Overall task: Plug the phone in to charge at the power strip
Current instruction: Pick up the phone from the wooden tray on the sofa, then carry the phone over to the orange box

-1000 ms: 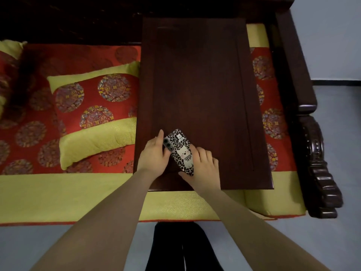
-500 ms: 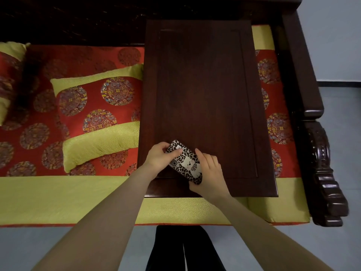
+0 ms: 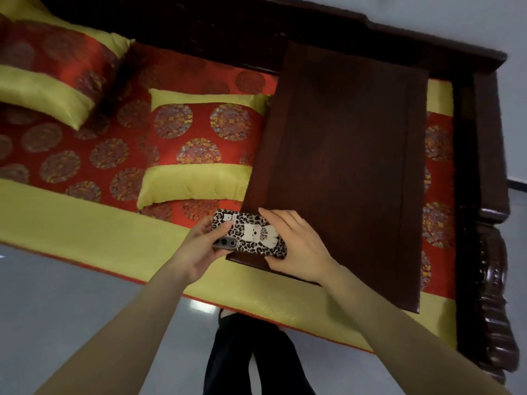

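Phone [image 3: 251, 236] lifted off table [image 3: 342, 155], screen hidden.

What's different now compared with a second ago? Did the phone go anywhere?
The phone in its leopard-print case has come off the dark wooden tray table, turned sideways and shifted left past the table's near-left corner. Both the left hand and the right hand keep their grip on it. The view has also swung to the left. The table and the red and yellow-green cushion lie as before. No charger or power strip shows.
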Motion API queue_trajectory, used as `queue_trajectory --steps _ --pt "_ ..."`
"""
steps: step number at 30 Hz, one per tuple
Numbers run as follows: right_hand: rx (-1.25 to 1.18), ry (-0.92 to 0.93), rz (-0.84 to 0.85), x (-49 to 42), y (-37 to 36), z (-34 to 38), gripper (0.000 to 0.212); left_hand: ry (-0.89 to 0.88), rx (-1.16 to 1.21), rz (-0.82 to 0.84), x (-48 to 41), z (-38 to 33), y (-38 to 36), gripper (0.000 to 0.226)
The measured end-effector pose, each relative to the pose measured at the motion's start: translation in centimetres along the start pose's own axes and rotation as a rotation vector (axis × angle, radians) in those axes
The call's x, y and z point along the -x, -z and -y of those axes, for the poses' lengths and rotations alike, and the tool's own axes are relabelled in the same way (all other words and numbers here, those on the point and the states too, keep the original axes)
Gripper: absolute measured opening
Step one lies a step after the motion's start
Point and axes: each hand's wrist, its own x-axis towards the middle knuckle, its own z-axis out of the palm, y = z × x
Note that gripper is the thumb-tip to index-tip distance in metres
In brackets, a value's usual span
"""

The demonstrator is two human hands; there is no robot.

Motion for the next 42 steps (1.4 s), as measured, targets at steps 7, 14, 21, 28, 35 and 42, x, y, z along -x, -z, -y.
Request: queue_trajectory --steps 7,14,21,28,35,42 --pt "-0.007 0.245 0.201 -9.0 -1.8 11.4 0.098 -0.187 0.262 -0.223 7.6 -1.6 11.2 0.02" --pt "0.144 0.481 0.465 -17.8 -9.5 28.1 0.086 -0.269 0.449 -0.47 16.1 -1.9 25.9 0.033" --pt "0.145 0.662 0.585 -23.6 -19.7 45.3 0.08 -0.31 0.654 -0.588 23.3 -1.6 43.2 0.026" --pt "0.182 0.806 0.613 -30.3 -27.7 59.4 0.079 -0.344 0.716 -0.639 27.7 -4.2 58.4 0.022" --pt "0.165 0.902 0.58 -42.5 -34.7 70.2 0.081 -0.404 0.703 -0.657 27.5 -12.0 73.5 0.021" --pt "0.258 1.048 0.54 -56.1 -42.3 82.8 0.081 -0.431 0.758 -0.746 27.2 -20.7 89.6 0.022"
